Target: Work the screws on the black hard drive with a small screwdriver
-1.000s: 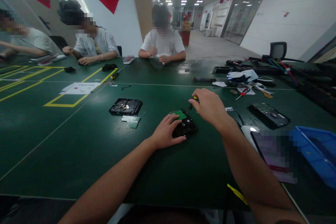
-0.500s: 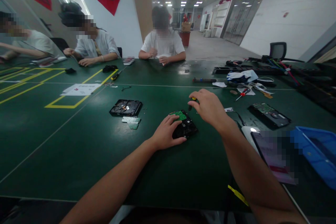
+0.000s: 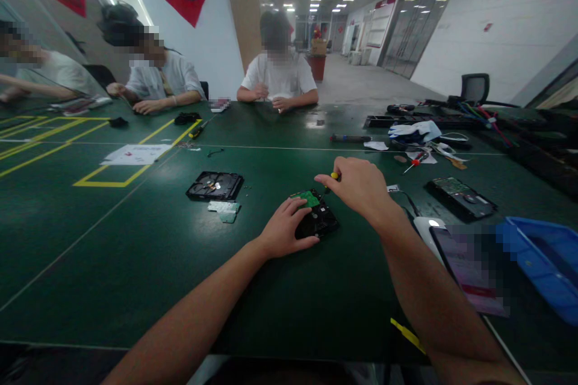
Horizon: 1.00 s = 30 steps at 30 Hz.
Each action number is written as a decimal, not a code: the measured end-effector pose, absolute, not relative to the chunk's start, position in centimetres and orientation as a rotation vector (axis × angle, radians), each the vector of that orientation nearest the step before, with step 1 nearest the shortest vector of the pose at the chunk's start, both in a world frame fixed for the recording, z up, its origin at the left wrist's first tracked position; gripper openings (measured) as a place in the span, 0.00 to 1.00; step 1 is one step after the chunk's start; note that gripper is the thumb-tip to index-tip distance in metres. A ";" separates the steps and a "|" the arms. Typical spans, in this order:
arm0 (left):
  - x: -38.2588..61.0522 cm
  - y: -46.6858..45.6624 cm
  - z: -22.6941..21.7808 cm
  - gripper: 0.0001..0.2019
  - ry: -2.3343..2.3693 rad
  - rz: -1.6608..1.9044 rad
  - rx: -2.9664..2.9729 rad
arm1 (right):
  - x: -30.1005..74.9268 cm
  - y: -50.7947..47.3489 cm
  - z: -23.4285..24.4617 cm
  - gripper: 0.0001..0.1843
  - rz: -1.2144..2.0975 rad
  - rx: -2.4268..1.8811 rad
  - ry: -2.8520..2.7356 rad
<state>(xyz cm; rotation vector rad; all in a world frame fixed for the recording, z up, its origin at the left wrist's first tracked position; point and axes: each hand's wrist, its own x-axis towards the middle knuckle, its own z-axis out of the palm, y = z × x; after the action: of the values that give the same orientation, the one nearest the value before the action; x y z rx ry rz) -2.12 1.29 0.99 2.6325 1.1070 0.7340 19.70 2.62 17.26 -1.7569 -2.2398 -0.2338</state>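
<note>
A black hard drive with a green circuit board (image 3: 324, 218) lies on the green table in front of me. My left hand (image 3: 285, 225) grips it from the left, fingers across its top and thumb along the near edge. Over its far right side, my right hand (image 3: 361, 187) holds a screwdriver (image 3: 335, 176) with a yellow and dark handle. The screwdriver's shaft slants down to the drive; whether the tip sits in a screw is too small to tell. To the left lie an opened drive (image 3: 215, 185) and a detached circuit board (image 3: 224, 210).
At right are another hard drive (image 3: 461, 198), a phone (image 3: 467, 267), a blue bin (image 3: 542, 258) and a red screwdriver (image 3: 415, 162). Gloves (image 3: 414, 131) and cables lie farther back. A paper sheet (image 3: 135, 154) lies at left. Several people sit across the table.
My right hand has shifted its fingers on the screwdriver, the thumb now stretched out, and the shaft now slants toward the drive. My left hand and the drive have stayed put.
</note>
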 end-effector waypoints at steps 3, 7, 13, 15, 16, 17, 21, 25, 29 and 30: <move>-2.1 1.3 1.0 0.40 1.103 0.741 2.636 | 19.7 2.6 17.3 0.25 -0.244 -1.774 -2.240; -2.1 1.3 0.9 0.39 1.098 0.747 2.635 | 19.8 2.7 17.1 0.18 -0.222 -1.738 -2.260; -2.1 1.4 0.9 0.40 1.108 0.738 2.646 | 20.1 3.2 16.6 0.11 -0.164 -1.613 -2.298; -2.1 1.4 0.8 0.40 1.103 0.749 2.638 | 20.2 3.3 16.5 0.10 -0.142 -1.571 -2.312; -2.1 1.4 0.8 0.39 1.102 0.754 2.635 | 20.2 3.3 16.5 0.10 -0.134 -1.559 -2.319; -2.1 1.4 0.7 0.40 1.102 0.759 2.632 | 20.2 3.2 16.6 0.10 -0.132 -1.558 -2.325; -2.2 1.4 0.7 0.40 1.100 0.756 2.634 | 19.9 2.8 16.9 0.11 -0.195 -1.667 -2.294; -2.2 1.3 0.8 0.40 1.111 0.745 2.646 | 19.6 2.6 17.2 0.19 -0.232 -1.767 -2.267; -2.1 1.2 1.0 0.39 1.106 0.742 2.652 | 19.6 2.6 17.3 0.22 -0.236 -1.773 -2.251; -2.1 1.3 1.0 0.39 1.105 0.742 2.652 | 19.6 2.6 17.2 0.21 -0.228 -1.759 -2.252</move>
<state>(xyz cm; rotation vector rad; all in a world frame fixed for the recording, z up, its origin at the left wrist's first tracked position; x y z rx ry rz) -2.09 1.25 1.02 2.6518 1.1054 0.7419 19.60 2.64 17.20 -1.7594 -2.2524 -0.2278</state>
